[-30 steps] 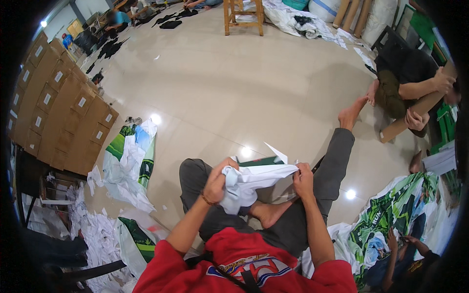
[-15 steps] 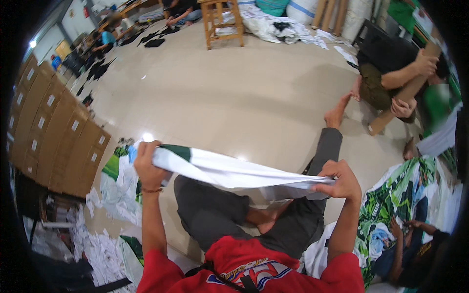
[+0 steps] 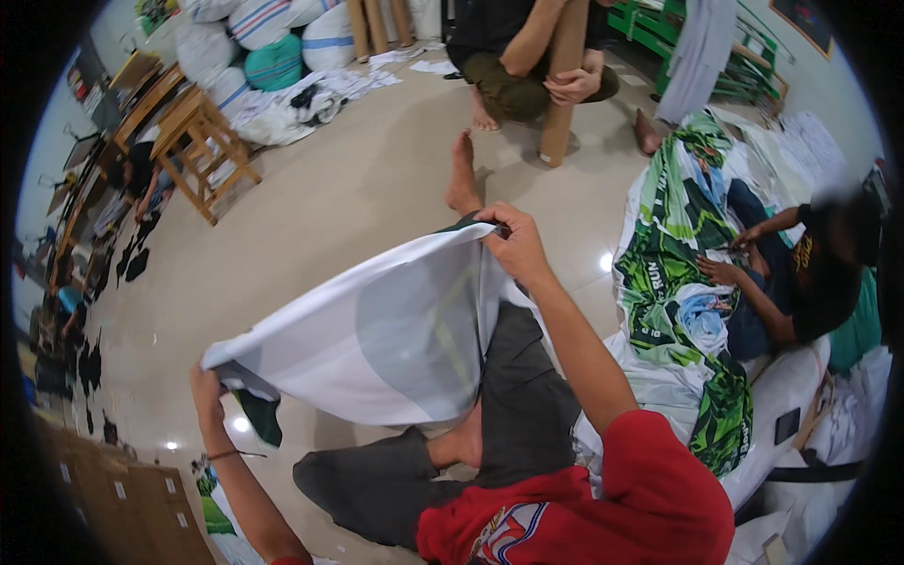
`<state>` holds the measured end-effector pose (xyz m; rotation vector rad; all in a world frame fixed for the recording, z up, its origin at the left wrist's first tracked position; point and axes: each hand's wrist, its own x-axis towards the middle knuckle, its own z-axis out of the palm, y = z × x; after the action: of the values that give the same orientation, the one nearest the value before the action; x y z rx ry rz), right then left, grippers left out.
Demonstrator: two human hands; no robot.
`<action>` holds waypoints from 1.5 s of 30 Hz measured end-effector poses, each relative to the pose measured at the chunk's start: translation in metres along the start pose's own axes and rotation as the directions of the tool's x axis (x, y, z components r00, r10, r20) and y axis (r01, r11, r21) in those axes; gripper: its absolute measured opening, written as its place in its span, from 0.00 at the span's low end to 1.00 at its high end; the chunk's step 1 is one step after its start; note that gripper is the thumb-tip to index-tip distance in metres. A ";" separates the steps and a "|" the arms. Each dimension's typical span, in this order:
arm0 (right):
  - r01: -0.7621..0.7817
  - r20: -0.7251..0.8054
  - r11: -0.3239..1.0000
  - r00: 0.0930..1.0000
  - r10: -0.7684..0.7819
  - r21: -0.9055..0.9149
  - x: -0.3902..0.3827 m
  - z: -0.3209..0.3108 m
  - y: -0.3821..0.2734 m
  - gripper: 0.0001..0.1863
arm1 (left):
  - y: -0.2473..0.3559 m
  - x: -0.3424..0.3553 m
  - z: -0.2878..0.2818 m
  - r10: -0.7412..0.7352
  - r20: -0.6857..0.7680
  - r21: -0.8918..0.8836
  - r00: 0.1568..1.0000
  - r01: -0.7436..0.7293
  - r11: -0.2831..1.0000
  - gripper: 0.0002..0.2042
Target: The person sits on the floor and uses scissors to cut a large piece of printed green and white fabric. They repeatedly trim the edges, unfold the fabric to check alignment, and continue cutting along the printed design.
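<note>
A white cloth piece (image 3: 330,330) with a dark green corner hangs spread between my hands, over my crossed legs. A grey shape and a pale yellow-green line show faintly through it. My left hand (image 3: 209,388) is closed on its lower left end, beside the dark green corner; the cloth partly covers those fingers. Farther out and higher, my right hand (image 3: 516,247) pinches the upper right corner between thumb and fingers. The cloth sags between the two grips.
At right lies a long heap of green-and-white printed cloth (image 3: 664,273), with a person (image 3: 800,273) handling it. Another person (image 3: 527,66) sits ahead holding a cardboard tube (image 3: 561,104). A wooden stool (image 3: 200,151) and stuffed sacks (image 3: 273,64) stand far left; cardboard boxes (image 3: 132,499) stand near left.
My view has turned right. The cloth, earlier a narrow strip pulled taut between my hands, now opens into a wide hanging sheet. My right hand has gone up and outward, my left hand lower.
</note>
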<state>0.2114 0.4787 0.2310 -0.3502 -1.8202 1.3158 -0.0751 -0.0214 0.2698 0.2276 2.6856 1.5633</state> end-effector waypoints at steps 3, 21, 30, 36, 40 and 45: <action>0.078 -0.015 0.994 0.997 -0.077 0.079 -0.010 0.003 -0.027 0.11 | -0.004 0.088 -0.007 0.076 0.017 -0.367 0.997 -0.065 0.928 0.16; 0.178 0.953 0.980 0.301 0.036 -0.093 -0.251 0.180 0.053 0.20 | -0.174 -0.029 0.196 0.430 0.076 0.311 0.900 -0.431 0.847 0.26; -0.164 0.624 0.899 0.669 0.404 -0.406 -0.213 0.114 0.082 0.15 | -0.174 -0.111 0.250 -0.017 0.480 0.642 0.877 -0.338 0.688 0.53; -0.281 0.533 0.842 0.672 0.515 -0.460 -0.211 0.129 0.100 0.15 | -0.193 -0.054 0.187 -0.314 0.394 0.844 0.864 -0.204 0.497 0.57; -0.128 0.396 0.855 0.845 0.359 -0.502 -0.219 0.147 0.101 0.16 | -0.217 -0.046 0.167 -0.117 0.222 0.810 0.968 -0.116 0.575 0.47; -0.247 0.355 0.858 0.832 0.426 -0.451 -0.208 0.141 0.117 0.18 | -0.179 -0.115 0.240 0.367 0.546 0.263 0.753 -0.570 0.778 0.29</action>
<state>0.2029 0.3013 0.0177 -0.6624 -2.5159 1.3421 0.0414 0.0827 -0.0108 1.2341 2.6128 0.7824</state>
